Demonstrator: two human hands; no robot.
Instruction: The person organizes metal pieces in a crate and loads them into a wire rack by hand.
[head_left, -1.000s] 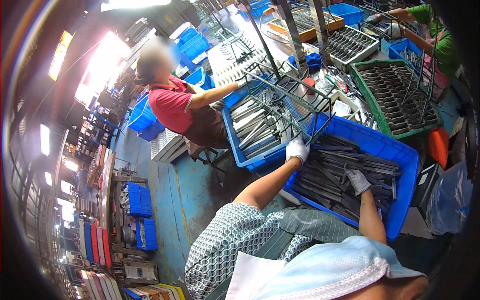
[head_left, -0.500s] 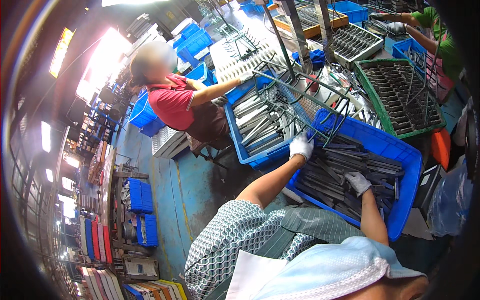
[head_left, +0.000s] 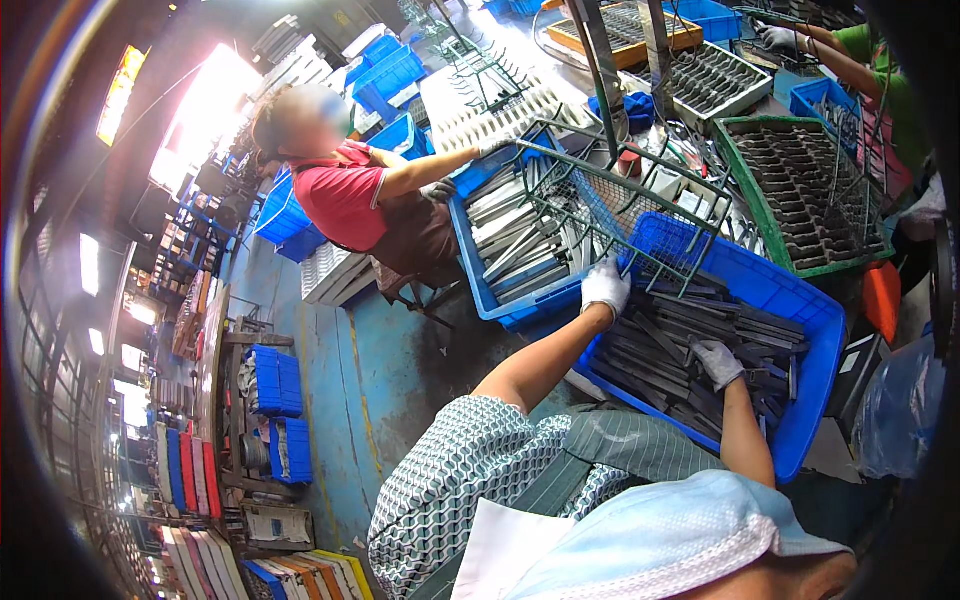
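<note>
In a blue plastic bin (head_left: 822, 400) in front of me lies a heap of dark, flat metal bars (head_left: 660, 350). My right hand (head_left: 718, 364), in a whitish glove, rests on these bars, its fingers slightly bent and apart. A green wire rack (head_left: 655, 205) with a mesh panel and prongs sits tilted across the bin's far left part. My left hand (head_left: 606, 287), also gloved, is closed on the rack's near lower corner; its fingertips are partly hidden. At the rack's far left end is the gloved hand (head_left: 494, 146) of a co-worker in red.
Left of my bin stands another blue bin (head_left: 490, 312) with lighter flat bars. A green-framed tray (head_left: 770, 262) of dark parts is on the right, beside an orange object (head_left: 882, 300). The co-worker (head_left: 345, 205) sits at the left; another person's gloved hand (head_left: 778, 38) shows far right.
The wire rack has shifted a little to the right and toward me, and its tilt differs slightly. My left hand stays at its corner; my right hand has hardly moved on the bars.
</note>
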